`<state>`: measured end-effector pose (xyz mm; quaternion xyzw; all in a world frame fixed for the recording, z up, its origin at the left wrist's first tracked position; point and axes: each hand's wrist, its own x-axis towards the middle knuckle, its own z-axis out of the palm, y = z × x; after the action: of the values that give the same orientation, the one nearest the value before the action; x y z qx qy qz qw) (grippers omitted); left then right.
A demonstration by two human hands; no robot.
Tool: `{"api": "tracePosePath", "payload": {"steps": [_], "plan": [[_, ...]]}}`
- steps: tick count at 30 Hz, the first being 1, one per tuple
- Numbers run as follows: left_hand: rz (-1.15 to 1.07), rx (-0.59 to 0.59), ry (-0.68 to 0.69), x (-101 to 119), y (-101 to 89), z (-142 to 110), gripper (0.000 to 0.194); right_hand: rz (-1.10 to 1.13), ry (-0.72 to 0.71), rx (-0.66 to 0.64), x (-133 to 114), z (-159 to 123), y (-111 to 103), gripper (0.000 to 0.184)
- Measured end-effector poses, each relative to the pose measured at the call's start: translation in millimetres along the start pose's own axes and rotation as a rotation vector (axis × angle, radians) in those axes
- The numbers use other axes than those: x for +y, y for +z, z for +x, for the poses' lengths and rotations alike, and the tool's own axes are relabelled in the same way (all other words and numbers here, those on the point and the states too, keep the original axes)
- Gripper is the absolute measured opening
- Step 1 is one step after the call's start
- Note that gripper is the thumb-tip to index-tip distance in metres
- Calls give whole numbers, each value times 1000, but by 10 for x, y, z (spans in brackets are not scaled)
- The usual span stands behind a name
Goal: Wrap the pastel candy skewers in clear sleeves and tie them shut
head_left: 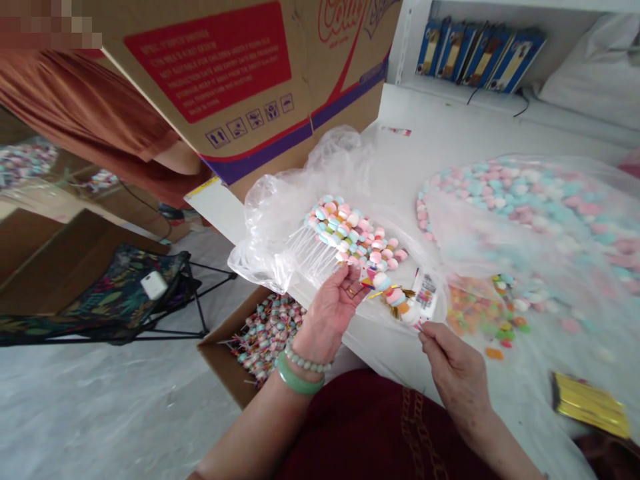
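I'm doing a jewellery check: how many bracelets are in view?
2, both at the wrist of the left hand: a pale beaded bracelet, and a green bangle beside it, toward the elbow. The co-worker has both hands out of sight, so more may be hidden.

Left hand [334, 305] palm up, fingers curled; right hand [461, 368] pinched, thumb against forefinger; forearms [253, 427] bare.

The left hand [334, 305] wears a slim gold-coloured ring [351, 291]; around the wrist sit a bracelet [307, 361] of round, pale milky-green beads and a thicker, smooth green bangle [299, 380]. A dark maroon garment [345, 427] covers the torso, its front bearing tan, chain-like lines [424, 433] of linked loops
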<state>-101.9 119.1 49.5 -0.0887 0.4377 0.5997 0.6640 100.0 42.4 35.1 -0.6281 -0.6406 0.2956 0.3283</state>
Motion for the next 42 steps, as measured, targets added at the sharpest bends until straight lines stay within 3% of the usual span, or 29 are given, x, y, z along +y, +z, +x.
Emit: {"api": "tracePosePath", "payload": {"steps": [9, 21, 27, 33, 42], "plan": [[50, -76, 20, 31, 32, -6, 19, 48, 65, -38, 29, 17, -91, 22], [50, -118, -124, 79, -32, -13, 23, -238, -312, 247, 61, -19, -57, 26], [19, -106, -107, 82, -28, 20, 17, -254, -335, 277, 40, -13, -63, 26], [-22, 15, -100, 68, 23, 5, 10, -259, -365, 289, 43, -14, -78, 24], [-22, -4, -49, 5, 39, 21, 11, -313, -513, 363, -24, -13, -98, 13]]}}
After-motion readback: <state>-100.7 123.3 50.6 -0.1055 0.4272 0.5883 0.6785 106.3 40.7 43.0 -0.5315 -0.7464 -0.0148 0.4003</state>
